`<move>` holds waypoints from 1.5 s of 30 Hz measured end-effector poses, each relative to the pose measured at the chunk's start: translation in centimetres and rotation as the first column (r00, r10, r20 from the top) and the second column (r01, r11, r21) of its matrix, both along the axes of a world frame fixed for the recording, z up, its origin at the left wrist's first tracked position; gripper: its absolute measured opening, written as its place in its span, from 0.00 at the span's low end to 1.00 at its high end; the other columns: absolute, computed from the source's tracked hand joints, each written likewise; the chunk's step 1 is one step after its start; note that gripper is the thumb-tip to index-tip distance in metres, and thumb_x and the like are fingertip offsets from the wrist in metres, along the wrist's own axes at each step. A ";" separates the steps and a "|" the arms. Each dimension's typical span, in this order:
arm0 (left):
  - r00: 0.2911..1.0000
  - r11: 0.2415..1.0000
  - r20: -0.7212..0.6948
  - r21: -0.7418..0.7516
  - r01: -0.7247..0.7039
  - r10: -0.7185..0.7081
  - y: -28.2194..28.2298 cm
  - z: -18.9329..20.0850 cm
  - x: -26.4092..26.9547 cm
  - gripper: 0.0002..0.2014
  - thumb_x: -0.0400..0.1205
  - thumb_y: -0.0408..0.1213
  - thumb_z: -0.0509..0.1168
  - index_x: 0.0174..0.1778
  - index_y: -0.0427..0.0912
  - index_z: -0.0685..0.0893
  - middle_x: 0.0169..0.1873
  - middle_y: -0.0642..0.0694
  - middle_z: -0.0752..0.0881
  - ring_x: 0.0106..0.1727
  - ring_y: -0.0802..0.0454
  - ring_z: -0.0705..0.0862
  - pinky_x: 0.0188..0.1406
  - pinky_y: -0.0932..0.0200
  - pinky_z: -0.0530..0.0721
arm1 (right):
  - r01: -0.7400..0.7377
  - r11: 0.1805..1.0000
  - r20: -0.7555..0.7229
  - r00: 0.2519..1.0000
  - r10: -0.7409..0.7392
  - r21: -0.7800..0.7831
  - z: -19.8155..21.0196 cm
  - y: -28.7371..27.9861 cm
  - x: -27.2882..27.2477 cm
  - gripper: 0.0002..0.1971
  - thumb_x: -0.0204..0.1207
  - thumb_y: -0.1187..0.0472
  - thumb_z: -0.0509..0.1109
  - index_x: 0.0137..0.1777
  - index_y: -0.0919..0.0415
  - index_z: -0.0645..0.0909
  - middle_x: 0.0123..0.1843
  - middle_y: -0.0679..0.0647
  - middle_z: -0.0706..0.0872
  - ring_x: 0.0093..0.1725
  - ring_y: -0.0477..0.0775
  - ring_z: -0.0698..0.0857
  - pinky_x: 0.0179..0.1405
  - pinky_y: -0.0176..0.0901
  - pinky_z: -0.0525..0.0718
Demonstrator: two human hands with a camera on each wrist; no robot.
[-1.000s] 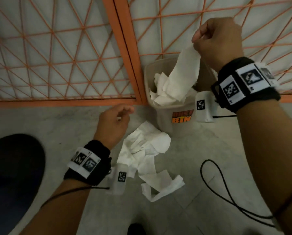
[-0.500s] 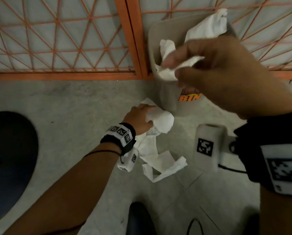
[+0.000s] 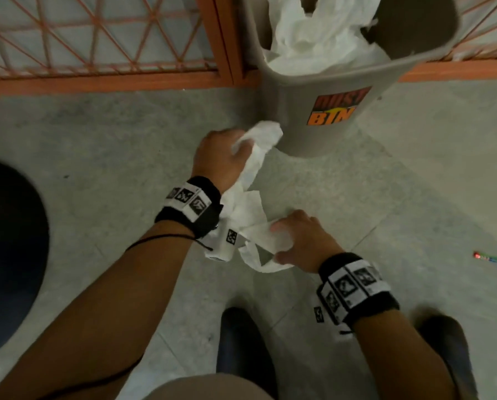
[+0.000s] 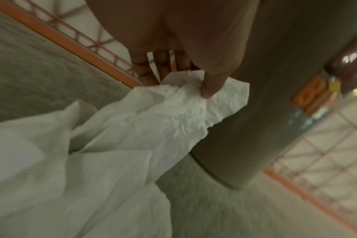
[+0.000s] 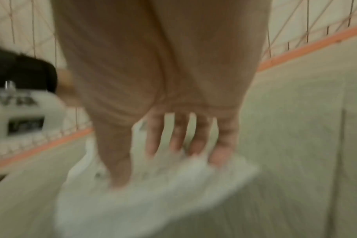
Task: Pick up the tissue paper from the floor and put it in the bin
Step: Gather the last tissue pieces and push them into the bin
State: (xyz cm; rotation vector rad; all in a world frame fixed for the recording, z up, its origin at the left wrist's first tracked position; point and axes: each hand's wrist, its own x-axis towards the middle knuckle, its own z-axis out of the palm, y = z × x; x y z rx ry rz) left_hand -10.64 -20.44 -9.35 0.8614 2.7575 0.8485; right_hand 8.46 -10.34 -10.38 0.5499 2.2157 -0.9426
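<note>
You held the tissue [image 3: 248, 215] at both ends. Your left hand [image 3: 220, 157] pinched its upper end, thumb against curled fingers [image 4: 151, 70], just beside the bin [image 3: 325, 105] wall. The paper there was raised off the floor [image 3: 97, 145] and touched, or nearly touched, the bin's side; the views did not settle which. Your right hand [image 3: 305, 238] was down on the lower end, fingers [image 5: 177, 138] bent onto the paper and thumb tucked into it. That view was blurred, so the grasp read as a gathering clutch, not a clean pinch.

The tissue ran as one loose, crumpled strip between your hands, with folds hanging under the left wrist and a loop trailing on the floor near your right thumb. The bin stood against the orange grille [image 3: 97, 39] and already held a heap of tissue up to its rim.

Guidance for the step, as a judgement:
- The trailing loop needed bunching into the right palm before the lift, because loose tails tend to snag or tear.
- Both ends needed to rise together, brought close, so the strip did not stretch thin.
- The lift needed to clear the rim, since a brush against the wall could tip a light bin.
- With the bin nearly full, the wad likely needed pressing down so that it did not spill back out.
</note>
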 end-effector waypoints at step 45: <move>0.999 0.991 0.037 0.127 -0.038 0.034 -1.8 15.7 0.7 0.21 0.75 0.34 0.76 0.64 0.51 0.85 0.63 0.55 0.83 0.61 0.66 0.80 0.57 0.80 0.71 | 0.345 0.912 -0.673 0.731 -0.112 0.223 22.8 13.7 -13.8 0.13 0.70 0.61 0.79 0.54 0.60 0.89 0.55 0.56 0.89 0.52 0.53 0.85 0.51 0.42 0.82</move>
